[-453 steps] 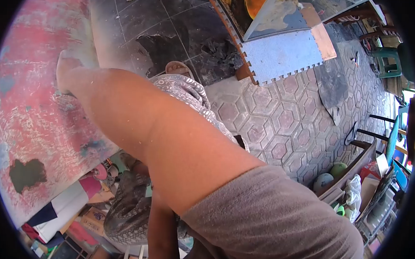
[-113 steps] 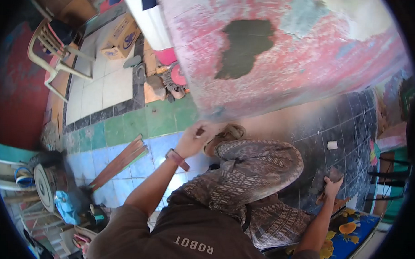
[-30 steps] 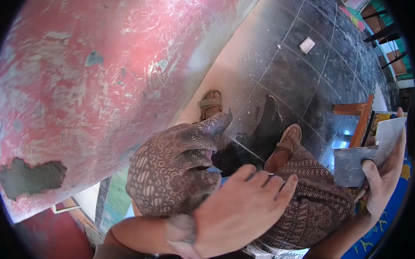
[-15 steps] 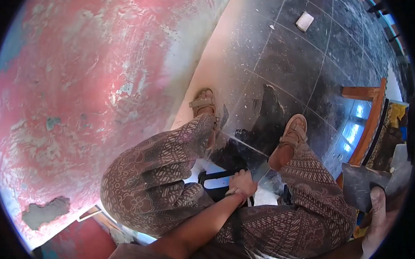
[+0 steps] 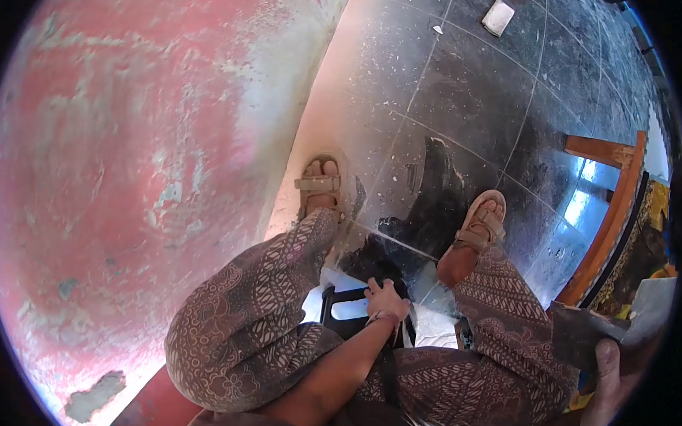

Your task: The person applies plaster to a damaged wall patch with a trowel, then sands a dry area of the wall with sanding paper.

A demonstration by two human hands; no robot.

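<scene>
My left hand (image 5: 387, 302) is between my knees, its fingers curled over the edge of a black frame (image 5: 327, 307) with a slot in it, which looks like the front of a low seat. Most of this frame is hidden by my legs and forearm. At the lower right, my right hand (image 5: 607, 384) grips a flat grey plate (image 5: 581, 335), thumb along its near face. Its other fingers are hidden behind it. A lighter grey piece (image 5: 653, 303) overlaps the plate's far end.
A pink wall (image 5: 155, 169) with peeling paint stands close on the left. A white block (image 5: 498, 17) lies on the dark tiled floor (image 5: 473, 75). To the right is a wooden frame (image 5: 611, 222) with patterned cloth. My sandalled feet (image 5: 321, 184) are apart.
My left hand has shifted slightly left and down in view, its fingers looser over the black frame. The right hand and plate are lower. My left foot has moved left.
</scene>
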